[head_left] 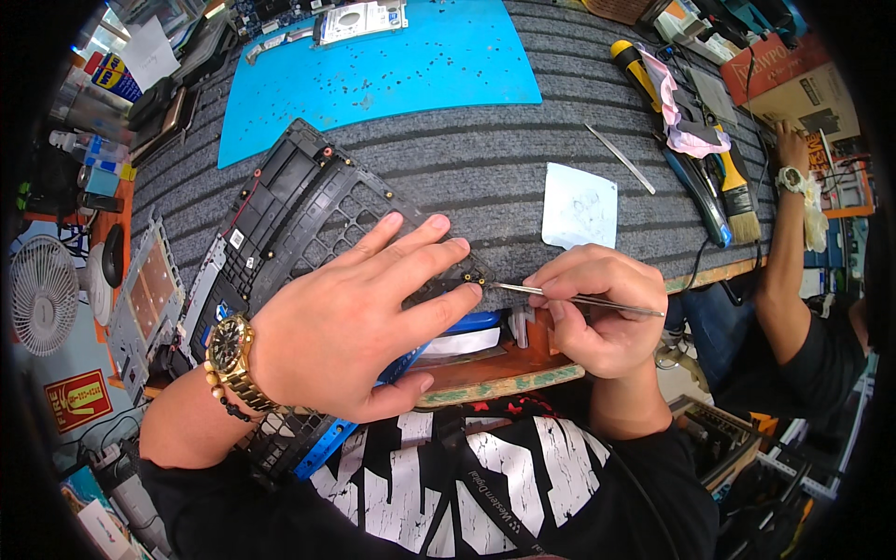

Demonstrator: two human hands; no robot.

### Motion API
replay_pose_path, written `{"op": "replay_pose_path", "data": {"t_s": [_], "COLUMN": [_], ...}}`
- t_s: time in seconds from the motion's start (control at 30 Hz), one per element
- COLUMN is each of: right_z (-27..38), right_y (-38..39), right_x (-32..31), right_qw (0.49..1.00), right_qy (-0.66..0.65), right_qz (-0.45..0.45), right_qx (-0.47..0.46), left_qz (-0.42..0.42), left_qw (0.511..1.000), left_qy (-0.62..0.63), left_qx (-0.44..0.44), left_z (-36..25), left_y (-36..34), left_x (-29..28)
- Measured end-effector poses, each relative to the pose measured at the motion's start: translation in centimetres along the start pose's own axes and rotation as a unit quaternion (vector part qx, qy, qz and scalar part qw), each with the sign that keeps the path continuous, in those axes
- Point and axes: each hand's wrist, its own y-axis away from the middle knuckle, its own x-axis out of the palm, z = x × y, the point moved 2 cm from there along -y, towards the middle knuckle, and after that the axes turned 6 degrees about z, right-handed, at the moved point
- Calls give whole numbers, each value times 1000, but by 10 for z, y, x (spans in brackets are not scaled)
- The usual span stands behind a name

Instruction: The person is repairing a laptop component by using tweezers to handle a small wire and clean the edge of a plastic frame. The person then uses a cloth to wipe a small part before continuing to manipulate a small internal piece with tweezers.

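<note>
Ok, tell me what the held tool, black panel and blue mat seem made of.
Held tool: likely polished metal, from its silvery glints. Black panel: probably matte plastic, from its moulded-looking grid. Blue mat: perhaps rubber or silicone, a smooth flat sheet.

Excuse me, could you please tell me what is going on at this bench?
A person's left hand is spread over a black laptop chassis part, while the right hand holds slim metal tweezers. Their tip is at the part's corner, by small brass-coloured posts; whether it touches one is hard to tell. Beyond lies a blue mat scattered with small dark pieces.
</note>
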Motion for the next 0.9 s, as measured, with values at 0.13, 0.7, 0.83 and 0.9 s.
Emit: {"op": "replay_pose_path", "data": {"t_s": [0.13,0.7,0.83,0.9], "right_z": [-1,-1,-1,-1], "right_y": [1,0,0,1], "right_x": [2,0,1,1], "right_qw": [1000,1000,1000,1000], "right_qy": [8,6,3,-3], "right_qz": [-14,0,-6,-7], "right_qx": [8,8,10,15], "left_qz": [5,8,9,6], "left_qw": [1000,1000,1000,1000], "left_qy": [10,19,16,14], "left_qx": [7,3,1,2], "left_z": [1,2,2,1], "left_y": [0,1,1,1], "left_x": [-2,-2,-1,0]}}
